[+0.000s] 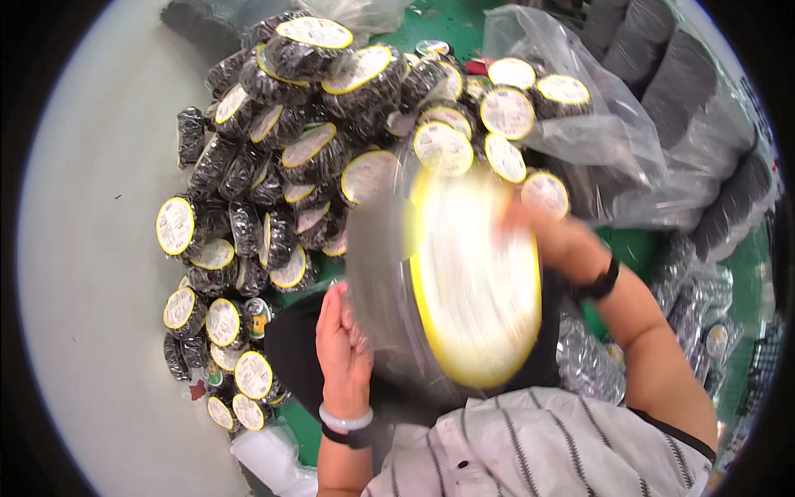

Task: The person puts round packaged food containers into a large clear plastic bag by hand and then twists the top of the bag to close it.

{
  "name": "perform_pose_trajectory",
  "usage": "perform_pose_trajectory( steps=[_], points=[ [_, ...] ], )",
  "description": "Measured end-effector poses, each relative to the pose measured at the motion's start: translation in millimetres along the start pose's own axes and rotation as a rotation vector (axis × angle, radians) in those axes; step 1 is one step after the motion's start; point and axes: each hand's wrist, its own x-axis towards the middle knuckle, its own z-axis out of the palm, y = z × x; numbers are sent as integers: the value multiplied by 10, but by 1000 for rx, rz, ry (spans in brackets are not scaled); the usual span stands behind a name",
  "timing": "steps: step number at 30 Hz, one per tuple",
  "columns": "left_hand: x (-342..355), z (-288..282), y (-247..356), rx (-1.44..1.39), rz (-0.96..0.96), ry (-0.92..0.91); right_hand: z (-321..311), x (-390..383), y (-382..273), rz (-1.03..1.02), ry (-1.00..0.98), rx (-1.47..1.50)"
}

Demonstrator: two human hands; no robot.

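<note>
Left hand point(342, 356) against dark bundle point(381, 286) | right hand point(567, 246) blurred | both grips: we can't tell | hasty pressing could crease label point(480, 311)

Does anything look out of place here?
The black plastic-wrapped packages lie jumbled, labels facing different ways, and a reddish scrap at the heap's lower left looks like stray litter. The held package is too blurred to judge.

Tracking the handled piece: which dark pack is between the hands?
The blurred pack, looming largest between left hand and right hand; other labelled packs lie heaped.
</note>
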Motion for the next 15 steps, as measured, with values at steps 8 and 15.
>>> perform_pose_trajectory(
  steps=[8,15],
  points=[
    [-1241,-647,-566,588,30,-217,785,-1120,1597,271,453,1220],
    [-759,92,-562,241,303,-353,843,-613,1308,-578,126,-1383]
  ],
)
